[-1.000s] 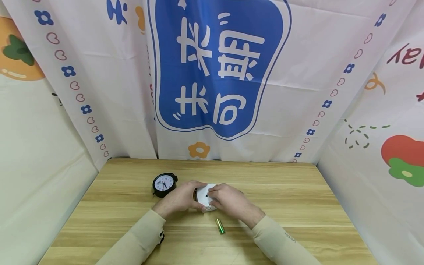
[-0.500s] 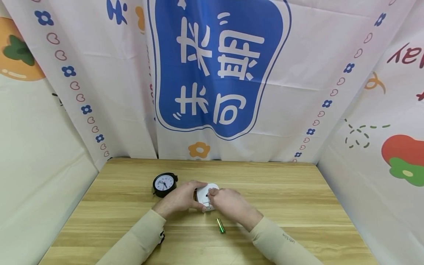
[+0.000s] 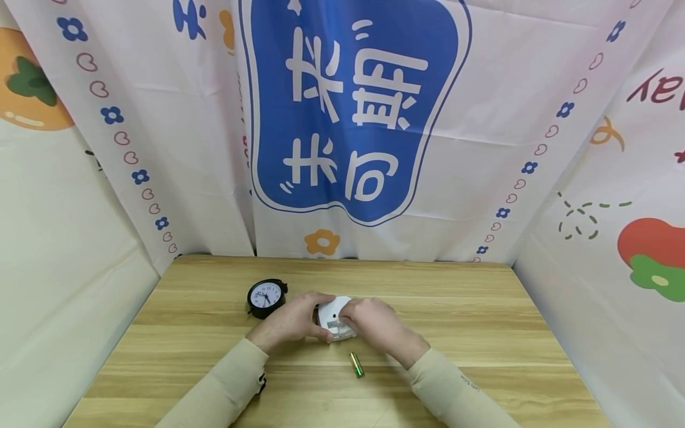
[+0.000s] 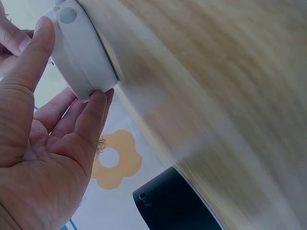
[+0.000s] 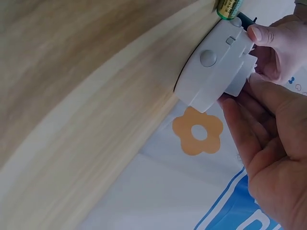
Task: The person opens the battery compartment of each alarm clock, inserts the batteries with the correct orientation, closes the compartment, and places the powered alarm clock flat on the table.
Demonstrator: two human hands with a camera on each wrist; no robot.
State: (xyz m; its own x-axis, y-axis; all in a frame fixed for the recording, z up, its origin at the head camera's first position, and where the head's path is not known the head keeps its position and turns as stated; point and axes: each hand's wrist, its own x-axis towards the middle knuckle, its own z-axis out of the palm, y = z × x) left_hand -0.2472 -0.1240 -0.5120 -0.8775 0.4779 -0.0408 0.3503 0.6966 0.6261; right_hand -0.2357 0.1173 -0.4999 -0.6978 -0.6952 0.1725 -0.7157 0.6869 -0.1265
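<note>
A small white clock (image 3: 326, 316) lies on the table with its back up, a dark knob near its middle. My left hand (image 3: 291, 321) grips it by its left side, thumb at the near edge and fingers at the far edge. My right hand (image 3: 377, 328) pinches a thin white battery cover (image 5: 241, 80), which stands tilted up from the clock's back in the right wrist view. Beside the cover, a greyish battery compartment (image 3: 333, 324) shows. A green and gold battery (image 3: 355, 365) lies on the table just in front of the clock.
To the left of my left hand stands a black alarm clock (image 3: 266, 296) with a white dial. The wooden table (image 3: 460, 333) ends at a printed cloth backdrop (image 3: 476, 166), and more cloth hangs on both sides.
My right hand has gone from pressing on the clock's back to pinching the battery cover, which has come up. The compartment under it now shows. My left hand keeps its hold.
</note>
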